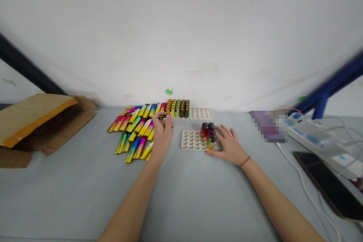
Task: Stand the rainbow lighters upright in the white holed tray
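My left hand (163, 134) has its fingers wrapped round a small thing with a dark and gold end, too hidden to name, beside the pile of colorful foil-like tubes (136, 124). My right hand (230, 145) has its fingers spread at the right side of a white tray with round holes (193, 140). Several small colored cylinders with dark tops (211, 132) stand upright at that tray's right end, and my right fingertips are close to them. Behind, a block of gold-topped cylinders (177, 108) stands upright, with another white tray (202, 113) to its right.
An open cardboard box (36, 121) lies at the left. On the right are a black phone (329, 185), white power strips (320, 140), cables and a blurred purple item (268, 125). A white wall (181, 38) rises behind the grey table (195, 196).
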Motion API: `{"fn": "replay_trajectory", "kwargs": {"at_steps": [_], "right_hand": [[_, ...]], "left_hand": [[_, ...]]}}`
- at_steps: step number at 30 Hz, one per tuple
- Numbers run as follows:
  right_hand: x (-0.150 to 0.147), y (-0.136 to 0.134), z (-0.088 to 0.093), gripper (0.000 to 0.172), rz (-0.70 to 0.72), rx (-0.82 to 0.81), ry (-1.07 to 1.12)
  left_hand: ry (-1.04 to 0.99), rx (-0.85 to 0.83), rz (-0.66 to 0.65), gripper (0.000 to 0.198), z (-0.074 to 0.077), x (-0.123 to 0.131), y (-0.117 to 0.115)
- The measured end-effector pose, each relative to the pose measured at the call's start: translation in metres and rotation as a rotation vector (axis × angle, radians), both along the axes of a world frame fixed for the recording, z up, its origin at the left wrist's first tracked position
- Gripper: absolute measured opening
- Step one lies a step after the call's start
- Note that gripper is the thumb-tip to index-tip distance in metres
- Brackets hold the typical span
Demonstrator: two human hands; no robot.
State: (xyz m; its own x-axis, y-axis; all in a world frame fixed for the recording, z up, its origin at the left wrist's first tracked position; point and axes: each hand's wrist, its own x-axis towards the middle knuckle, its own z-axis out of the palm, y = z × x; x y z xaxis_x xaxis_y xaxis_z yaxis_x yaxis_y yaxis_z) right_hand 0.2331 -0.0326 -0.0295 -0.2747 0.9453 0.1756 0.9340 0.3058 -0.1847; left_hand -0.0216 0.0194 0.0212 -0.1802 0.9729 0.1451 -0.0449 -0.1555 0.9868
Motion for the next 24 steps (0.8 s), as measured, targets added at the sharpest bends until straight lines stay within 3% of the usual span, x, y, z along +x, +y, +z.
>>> {"fn": "replay_trajectory", "kwargs": {"at_steps": [4, 9, 15, 19, 24], "right_hand": [[0.0, 0.0, -0.001, 0.083, -0.004, -0.004, 0.002], [0.001, 0.0, -0.002, 0.082, 0.004, 0.012, 0.002], [0.002, 0.0, -0.003, 0.08, 0.012, 0.029, 0.003], [0.002, 0.0, -0.003, 0.082, 0.011, 0.019, -0.01], [0.003, 0.0, -0.003, 0.081, 0.016, 0.022, -0.018]], "left_hand": [[-0.104, -0.118, -0.063, 0.037, 0.001, 0.01, -0.005], [-0.152, -0.084, -0.029, 0.036, -0.001, 0.015, -0.007], [-0.347, -0.318, -0.06, 0.051, 0.002, 0.017, -0.007], [-0.299, -0.368, -0.043, 0.06, -0.002, 0.018, -0.007], [-0.235, -0.406, 0.025, 0.054, -0.014, 0.022, -0.004]]}}
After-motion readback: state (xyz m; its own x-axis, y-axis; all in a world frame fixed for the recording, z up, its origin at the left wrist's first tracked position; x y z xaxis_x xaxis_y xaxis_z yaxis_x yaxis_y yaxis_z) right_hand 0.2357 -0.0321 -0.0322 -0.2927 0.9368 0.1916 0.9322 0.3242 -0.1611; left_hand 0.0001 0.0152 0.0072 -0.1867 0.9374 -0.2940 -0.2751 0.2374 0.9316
